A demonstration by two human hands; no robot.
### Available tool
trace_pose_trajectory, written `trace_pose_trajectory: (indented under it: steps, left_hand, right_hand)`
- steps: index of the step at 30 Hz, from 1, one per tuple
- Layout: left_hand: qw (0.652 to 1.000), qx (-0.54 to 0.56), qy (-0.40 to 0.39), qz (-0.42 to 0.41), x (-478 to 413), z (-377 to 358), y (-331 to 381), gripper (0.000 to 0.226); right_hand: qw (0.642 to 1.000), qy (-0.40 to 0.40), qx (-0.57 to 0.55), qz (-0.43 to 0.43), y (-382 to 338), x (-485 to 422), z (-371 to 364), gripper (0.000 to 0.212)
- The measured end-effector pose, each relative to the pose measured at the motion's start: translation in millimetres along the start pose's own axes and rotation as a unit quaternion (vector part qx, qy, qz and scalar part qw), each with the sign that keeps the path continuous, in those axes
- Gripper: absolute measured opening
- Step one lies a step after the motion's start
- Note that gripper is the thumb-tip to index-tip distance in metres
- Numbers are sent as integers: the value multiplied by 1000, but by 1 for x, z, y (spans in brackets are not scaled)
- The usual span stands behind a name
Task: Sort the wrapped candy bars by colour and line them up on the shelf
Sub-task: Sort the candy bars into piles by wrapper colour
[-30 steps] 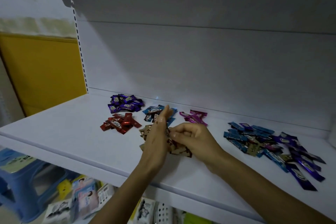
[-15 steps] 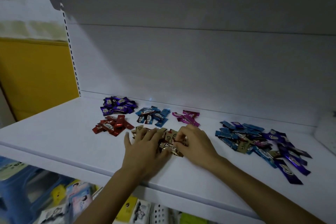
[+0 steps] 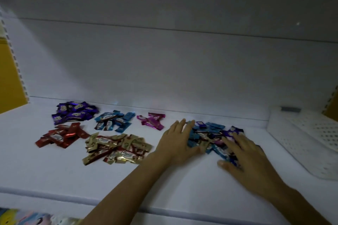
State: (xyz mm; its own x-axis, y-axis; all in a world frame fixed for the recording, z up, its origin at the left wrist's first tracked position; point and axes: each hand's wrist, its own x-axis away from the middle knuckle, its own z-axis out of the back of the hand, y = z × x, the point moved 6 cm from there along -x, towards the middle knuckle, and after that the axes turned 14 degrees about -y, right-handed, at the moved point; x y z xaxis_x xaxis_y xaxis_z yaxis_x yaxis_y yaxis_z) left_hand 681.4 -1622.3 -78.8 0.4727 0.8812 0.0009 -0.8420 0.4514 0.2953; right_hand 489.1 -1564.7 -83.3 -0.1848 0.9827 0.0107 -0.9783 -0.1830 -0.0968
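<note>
As hands (image 3: pixel 180 142) (image 3: pixel 250 155) perhaps press mixed bars (image 3: pixel 208 134); basket (image 3: pixel 278 124) beside.

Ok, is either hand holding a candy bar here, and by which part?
Nothing is held. The left hand and the right hand both rest with straight fingers against the mixed pile, touching it with no grip on any bar.

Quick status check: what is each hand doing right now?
Left hand: open, straight fingers against the left edge of the mixed candy pile.
Right hand: open, fingers spread over the pile's right side, nothing gripped.
</note>
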Motion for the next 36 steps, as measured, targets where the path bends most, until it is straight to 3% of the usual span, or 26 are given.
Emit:
trace_pose_trajectory:
  steps: [2,5,7,11,13,15,18,20,23,27,31,36]
  left_hand:
    - [999,11,-36,12,-24,-9,7,93]
    - [997,10,-76,24,-48,-28,18,98]
    - [997,6,-82,9,-57,-42,31,90]
    - [997,18,9,-76,-67,-38,57,59]
    - [998,16,34,-40,-76,-29,49,53]
    - [999,22,16,39,-88,-25,29,55]
    - [995,23,-32,89,-107,-26,17,65]
    - [996,28,-48,64,-116,-28,22,64]
    - [997,50,-45,-30,-111,-28,41,56]
    - [989,93,-87,-80,-99,-28,51,88]
    - [979,16,-193,-64,-99,-43,62,118]
    - [992,-41,-114,-45,-111,-49,81,112]
  right_hand:
    - [998,-31,61,-7,27,5,-3,90]
    - [996,-49,73,-14,49,-7,-8,87]
    - [998,-55,31,7,50,-25,-13,86]
    - [987,-25,-149,54,42,-69,-5,82]
    - [969,12,-246,21,57,-83,2,78]
    - [963,31,-267,-30,80,-88,2,74]
    - [951,-11,-304,-61,102,-86,-7,82]
    - [951,-22,-307,-29,96,-88,-7,77]
    - [960,-15,-278,25,79,-88,-6,49]
    - [937,34,-346,32,76,-84,1,40]
    - [895,84,-439,1,81,-85,4,44]
    - [821,127,-554,-43,85,-84,-1,30]
